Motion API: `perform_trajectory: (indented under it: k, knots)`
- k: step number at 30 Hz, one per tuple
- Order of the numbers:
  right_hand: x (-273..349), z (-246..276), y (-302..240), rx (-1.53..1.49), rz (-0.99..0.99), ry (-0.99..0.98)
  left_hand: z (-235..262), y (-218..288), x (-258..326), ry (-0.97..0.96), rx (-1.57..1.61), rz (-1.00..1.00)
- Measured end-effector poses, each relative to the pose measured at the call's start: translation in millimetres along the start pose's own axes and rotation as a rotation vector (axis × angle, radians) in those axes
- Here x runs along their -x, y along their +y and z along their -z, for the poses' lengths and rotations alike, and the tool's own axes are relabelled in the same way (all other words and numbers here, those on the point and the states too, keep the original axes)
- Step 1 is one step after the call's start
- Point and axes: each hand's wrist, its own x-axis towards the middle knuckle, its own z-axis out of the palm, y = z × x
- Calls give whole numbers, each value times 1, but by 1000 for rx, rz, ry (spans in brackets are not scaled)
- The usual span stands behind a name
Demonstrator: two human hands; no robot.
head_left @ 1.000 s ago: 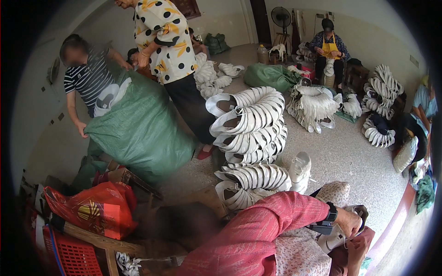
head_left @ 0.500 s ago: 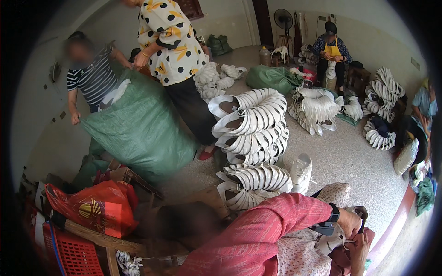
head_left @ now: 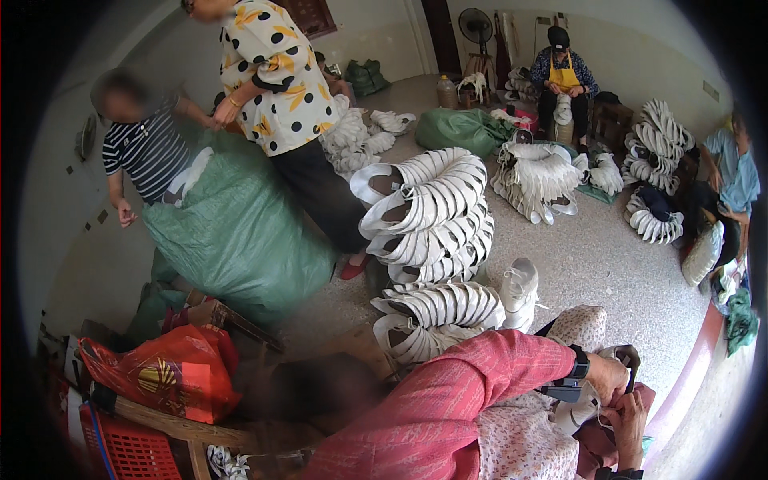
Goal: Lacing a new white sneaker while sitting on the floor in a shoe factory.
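Left hand (head_left: 606, 376) and right hand (head_left: 628, 420) close together, fingers curled

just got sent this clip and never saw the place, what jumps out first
Stacks of white shoe uppers fill the middle of the floor. At left, two people handle a big green sack, with a red bag nearer the camera. At lower right, the left hand and right hand hold a white piece.

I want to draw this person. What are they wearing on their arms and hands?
The left arm has a long pinkish-red sleeve with fine ribs. A black band with a dark box sits on that wrist. The left hand is bare. The right hand is bare too, with a dark band at its wrist.
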Motion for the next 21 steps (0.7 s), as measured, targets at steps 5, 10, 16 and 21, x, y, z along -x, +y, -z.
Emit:
perform_trajectory:
  k: [5, 10, 16, 21]
  knots:
    - [0, 0, -3, -18, -19, -26, 0, 0, -1, -10, 13, 32]
    - [1, -8, -8, 8, 36, 152, -4, -3, 2, 50, 98, -21]
    - [-1, -1, 5, -34, -7, 38, -10, -4, -1, 100, 108, -75]
    - [5, 3, 0, 40, -15, 55, -21, -11, -7, 226, 91, -276]
